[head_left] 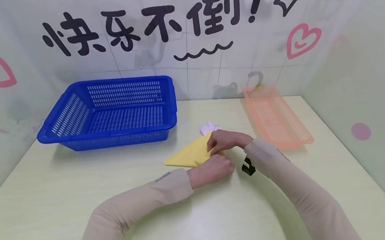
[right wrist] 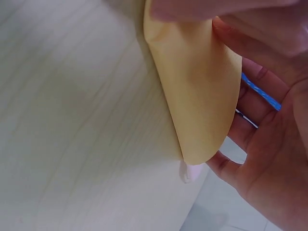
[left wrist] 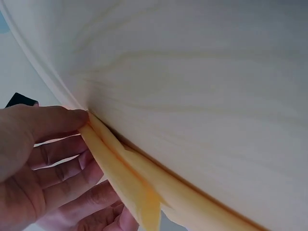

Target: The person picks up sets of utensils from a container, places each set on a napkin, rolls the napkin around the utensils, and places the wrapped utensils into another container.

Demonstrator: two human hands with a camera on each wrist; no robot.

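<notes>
A yellow cloth [head_left: 191, 154], folded to a point at its left end, lies on the table under both hands. My left hand [head_left: 213, 170] pinches its near edge; the left wrist view shows thumb and fingers on the folded layers of the cloth [left wrist: 127, 178]. Just beyond it, my right hand [head_left: 227, 139] grips the cloth from above. From the right wrist, the cloth's rounded end [right wrist: 202, 110] is seen between thumb and fingers, partly covered at the top. A pale purple flat piece [head_left: 209, 127] with a few prongs peeks out behind the cloth.
A large blue basket [head_left: 119, 133] stands at the back left, and a peach basket [head_left: 283, 135] at the back right. Close by the right sleeve is a small black object [head_left: 248, 166]. A printed curtain [head_left: 160, 62] hangs behind the table [head_left: 213, 216].
</notes>
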